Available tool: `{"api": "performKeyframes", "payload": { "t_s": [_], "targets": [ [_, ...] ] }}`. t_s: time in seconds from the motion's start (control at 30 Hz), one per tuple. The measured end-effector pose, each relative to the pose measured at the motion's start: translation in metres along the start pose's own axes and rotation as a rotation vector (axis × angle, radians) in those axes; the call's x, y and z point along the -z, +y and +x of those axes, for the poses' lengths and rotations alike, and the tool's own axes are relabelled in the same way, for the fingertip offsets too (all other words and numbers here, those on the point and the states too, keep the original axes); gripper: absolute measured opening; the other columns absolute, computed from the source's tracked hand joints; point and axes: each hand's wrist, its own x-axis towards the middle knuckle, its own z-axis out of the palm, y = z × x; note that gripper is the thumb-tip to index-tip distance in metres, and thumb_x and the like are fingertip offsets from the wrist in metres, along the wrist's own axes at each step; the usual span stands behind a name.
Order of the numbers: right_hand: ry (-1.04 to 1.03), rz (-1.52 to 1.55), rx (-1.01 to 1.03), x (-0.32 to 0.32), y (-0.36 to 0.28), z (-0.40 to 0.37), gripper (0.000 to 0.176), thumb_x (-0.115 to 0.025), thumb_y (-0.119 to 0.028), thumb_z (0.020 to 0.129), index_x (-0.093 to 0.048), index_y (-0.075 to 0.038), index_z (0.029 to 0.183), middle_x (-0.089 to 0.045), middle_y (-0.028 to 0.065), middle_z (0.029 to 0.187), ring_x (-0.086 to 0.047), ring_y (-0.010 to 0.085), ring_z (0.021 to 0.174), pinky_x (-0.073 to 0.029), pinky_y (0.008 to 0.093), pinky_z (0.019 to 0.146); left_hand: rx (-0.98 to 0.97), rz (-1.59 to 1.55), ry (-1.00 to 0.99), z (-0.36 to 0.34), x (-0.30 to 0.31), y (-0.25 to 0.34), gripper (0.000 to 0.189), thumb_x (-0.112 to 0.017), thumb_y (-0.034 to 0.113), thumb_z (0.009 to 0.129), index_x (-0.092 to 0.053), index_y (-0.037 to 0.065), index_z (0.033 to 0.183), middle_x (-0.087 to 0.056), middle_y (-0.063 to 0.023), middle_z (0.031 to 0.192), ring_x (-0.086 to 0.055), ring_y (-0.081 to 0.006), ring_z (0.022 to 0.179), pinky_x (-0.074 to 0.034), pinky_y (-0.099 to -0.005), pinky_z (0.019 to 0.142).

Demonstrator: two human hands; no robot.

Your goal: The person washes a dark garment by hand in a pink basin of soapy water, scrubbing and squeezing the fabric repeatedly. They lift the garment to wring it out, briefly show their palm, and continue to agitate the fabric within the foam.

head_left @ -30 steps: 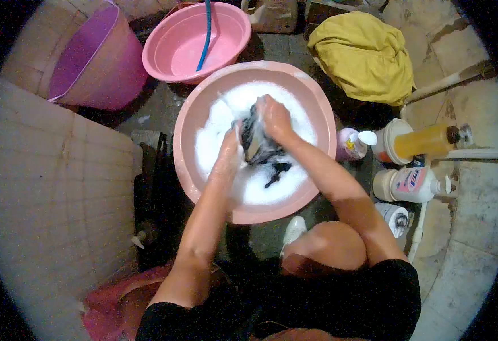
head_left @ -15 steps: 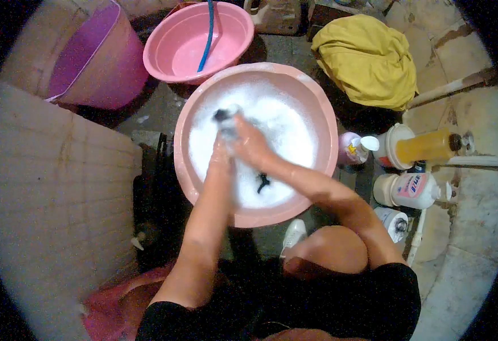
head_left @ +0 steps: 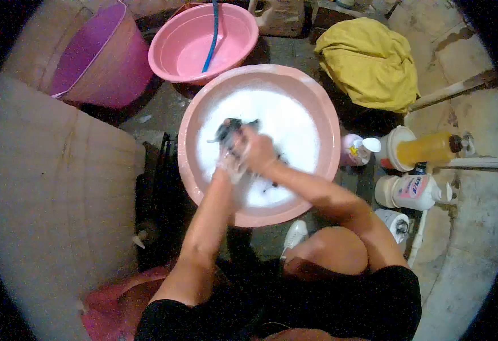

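Note:
A large pale pink basin (head_left: pixel 329 128) holds white suds (head_left: pixel 291 133). Over the suds my two hands press together on a dark, wet, foamy cloth (head_left: pixel 230 131), whose exact kind I cannot make out. My right hand (head_left: pixel 258 151) is closed on it from the right side. Lower and to the left, my left hand (head_left: pixel 232 162) grips the same cloth and is partly smeared by motion. Just beside my right wrist, small dark bits of fabric show through the foam, largely hidden.
Behind stand a smaller pink basin (head_left: pixel 163 54) with a blue hose (head_left: pixel 210 51) and a purple bucket (head_left: pixel 126 77). Yellow cloth (head_left: pixel 368 62) lies heaped at back right. Along the right wall are a lilac bottle (head_left: pixel 354 149), an amber bottle (head_left: pixel 428 149) and a white bottle (head_left: pixel 416 192).
Both hands have shifted slightly down and right with the dark cloth, and more of the cloth now shows above them. The dark strip in the foam is now mostly hidden by my right forearm.

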Motion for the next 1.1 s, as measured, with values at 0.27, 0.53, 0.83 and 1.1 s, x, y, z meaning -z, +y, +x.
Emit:
{"api": "performKeyframes", "payload": {
  "t_s": [0.27,0.53,0.83,1.1],
  "targets": [
    [0.080,0.141,-0.112,0.009,-0.024,-0.006,0.041,-0.040,-0.042,0.092,-0.052,-0.003,0.094,-0.060,0.0259,0.072,-0.060,0.0428,0.070,-0.047,0.0512,0.065,-0.073,-0.026,0.101,-0.003,-0.019,0.015,0.042,-0.043,0.044,0.094,-0.059,0.006,0.095,-0.060,-0.0058,0.084,-0.057,-0.0203,0.075,-0.049,-0.0334,0.075],
    [-0.032,-0.038,-0.286,0.030,0.060,0.056,0.056,-0.031,-0.050,0.094,-0.057,0.000,0.098,-0.060,0.0289,0.096,-0.059,0.0435,0.089,-0.045,0.0496,0.078,-0.159,0.321,0.292,0.005,-0.051,0.016,0.048,-0.035,0.042,0.098,-0.053,-0.001,0.107,-0.058,-0.0097,0.097,-0.056,-0.0208,0.085,-0.047,-0.0358,0.078],
    [-0.163,-0.262,-0.241,0.018,0.086,0.058,0.050,-0.062,-0.035,0.082,-0.048,0.002,0.112,-0.053,0.0278,0.112,-0.050,0.0413,0.109,-0.042,0.0443,0.090,0.195,2.526,0.022,0.015,0.019,-0.004,0.039,-0.057,0.033,0.081,-0.059,-0.001,0.100,-0.061,-0.0220,0.102,-0.058,-0.0338,0.100,-0.046,-0.0453,0.083],
    [-0.079,0.115,-0.339,-0.007,0.100,0.071,0.034,-0.053,-0.017,0.081,-0.044,0.001,0.109,-0.057,0.0289,0.105,-0.054,0.0433,0.102,-0.043,0.0486,0.088,0.090,1.101,0.334,0.011,-0.003,0.031,0.038,-0.055,0.031,0.085,-0.055,0.005,0.114,-0.060,-0.0121,0.108,-0.056,-0.0257,0.098,-0.044,-0.0379,0.087]
  ]
}}
